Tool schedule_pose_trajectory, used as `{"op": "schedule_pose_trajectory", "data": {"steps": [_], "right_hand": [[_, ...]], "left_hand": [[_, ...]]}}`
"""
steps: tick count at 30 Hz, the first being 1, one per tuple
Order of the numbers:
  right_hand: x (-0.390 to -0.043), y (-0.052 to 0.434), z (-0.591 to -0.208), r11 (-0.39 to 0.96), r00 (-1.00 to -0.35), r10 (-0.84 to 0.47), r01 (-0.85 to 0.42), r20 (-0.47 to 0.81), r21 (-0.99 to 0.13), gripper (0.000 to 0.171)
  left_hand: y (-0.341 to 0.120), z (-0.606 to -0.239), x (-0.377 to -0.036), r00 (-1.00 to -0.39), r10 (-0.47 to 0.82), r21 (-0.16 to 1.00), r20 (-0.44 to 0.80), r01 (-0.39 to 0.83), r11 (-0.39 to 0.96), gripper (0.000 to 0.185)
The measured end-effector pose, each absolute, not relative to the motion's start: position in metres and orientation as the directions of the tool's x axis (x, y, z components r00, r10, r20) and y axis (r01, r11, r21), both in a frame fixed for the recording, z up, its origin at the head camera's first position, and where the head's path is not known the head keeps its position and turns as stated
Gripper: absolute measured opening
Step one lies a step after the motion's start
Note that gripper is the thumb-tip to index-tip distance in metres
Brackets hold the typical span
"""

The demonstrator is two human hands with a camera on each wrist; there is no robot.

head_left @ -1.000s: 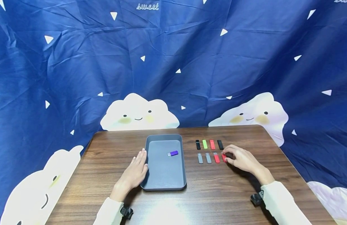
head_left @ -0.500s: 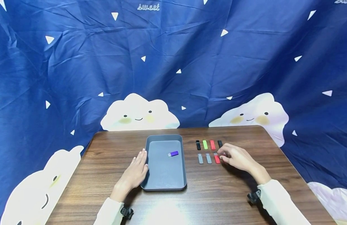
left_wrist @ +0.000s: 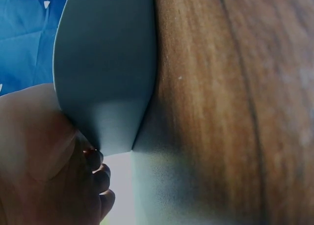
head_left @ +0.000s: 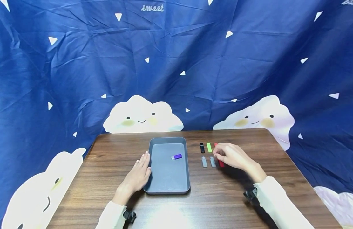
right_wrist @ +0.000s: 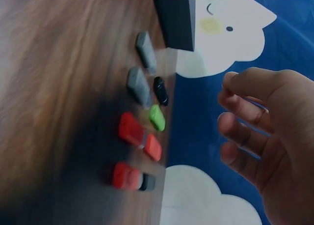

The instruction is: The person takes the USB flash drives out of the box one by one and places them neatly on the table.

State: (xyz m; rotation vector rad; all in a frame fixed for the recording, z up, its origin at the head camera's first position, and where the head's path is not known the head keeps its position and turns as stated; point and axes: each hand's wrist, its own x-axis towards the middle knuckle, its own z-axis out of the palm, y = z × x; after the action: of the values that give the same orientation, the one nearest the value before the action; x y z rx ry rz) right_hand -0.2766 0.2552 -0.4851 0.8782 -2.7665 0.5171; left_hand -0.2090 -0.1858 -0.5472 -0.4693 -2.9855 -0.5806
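Note:
A grey tray (head_left: 153, 178) lies on the wooden table (head_left: 222, 203) with a purple USB stick (head_left: 176, 156) in it. My left hand (head_left: 143, 163) rests flat on the table, its fingers (left_wrist: 95, 171) against the tray's left wall (left_wrist: 105, 87). Right of the tray lie two rows of USB sticks: black (head_left: 202, 148), green (head_left: 209, 147), two grey ones (head_left: 204, 162) and red ones (right_wrist: 131, 128). My right hand (head_left: 219, 154) hovers over the red sticks with loosely curled fingers (right_wrist: 240, 122), holding nothing, and it hides the rows' right end in the head view.
A blue cloth backdrop (head_left: 176, 63) with white clouds hangs behind and beside the table. The table's far edge lies just beyond the tray. A further red stick (right_wrist: 125, 176) and a black one (right_wrist: 147, 182) end the rows.
My right hand has moved left along the rows, from the far right red stick to above the red pair, carrying nothing. The left hand has stayed put.

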Motion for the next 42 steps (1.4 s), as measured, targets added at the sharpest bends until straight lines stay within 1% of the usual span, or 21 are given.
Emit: {"op": "schedule_pose_trajectory", "data": {"steps": [8, 13, 21, 25, 27, 32, 34, 38, 42], "right_hand": [[-0.282, 0.231, -0.469, 0.737, -0.762, -0.575, -0.641, 0.298, -0.216, 0.003], [-0.283, 0.216, -0.461, 0.713, -0.737, -0.614, -0.671, 0.283, -0.204, 0.002], [-0.287, 0.198, -0.452, 0.687, -0.700, -0.647, -0.707, 0.303, -0.168, 0.005], [-0.288, 0.190, -0.447, 0.674, -0.686, -0.661, -0.721, 0.304, -0.159, 0.003], [-0.288, 0.187, -0.445, 0.668, -0.679, -0.671, -0.728, 0.299, -0.152, 0.003], [-0.290, 0.181, -0.442, 0.651, -0.658, -0.693, -0.747, 0.296, -0.135, 0.005], [-0.290, 0.178, -0.440, 0.646, -0.651, -0.701, -0.753, 0.291, -0.129, 0.005], [-0.292, 0.172, -0.437, 0.636, -0.639, -0.717, -0.764, 0.281, -0.115, 0.004], [-0.293, 0.166, -0.437, 0.612, -0.610, -0.737, -0.785, 0.291, -0.095, 0.004]], "left_hand": [[-0.186, -0.545, -0.209, -0.947, 0.286, 0.364, 0.145, 0.319, 0.875, 0.059], [-0.186, -0.546, -0.210, -0.950, 0.285, 0.360, 0.127, 0.312, 0.879, 0.060], [-0.188, -0.555, -0.213, -0.938, 0.293, 0.375, 0.184, 0.342, 0.861, 0.060], [-0.191, -0.560, -0.216, -0.940, 0.292, 0.376, 0.178, 0.339, 0.862, 0.061], [-0.192, -0.563, -0.218, -0.933, 0.302, 0.355, 0.193, 0.354, 0.866, 0.061], [-0.194, -0.564, -0.217, -0.918, 0.325, 0.362, 0.226, 0.389, 0.847, 0.062], [-0.192, -0.561, -0.215, -0.926, 0.317, 0.385, 0.206, 0.375, 0.843, 0.062], [-0.189, -0.555, -0.213, -0.937, 0.302, 0.379, 0.175, 0.348, 0.858, 0.061], [-0.187, -0.547, -0.211, -0.946, 0.291, 0.382, 0.147, 0.325, 0.865, 0.061]]}}
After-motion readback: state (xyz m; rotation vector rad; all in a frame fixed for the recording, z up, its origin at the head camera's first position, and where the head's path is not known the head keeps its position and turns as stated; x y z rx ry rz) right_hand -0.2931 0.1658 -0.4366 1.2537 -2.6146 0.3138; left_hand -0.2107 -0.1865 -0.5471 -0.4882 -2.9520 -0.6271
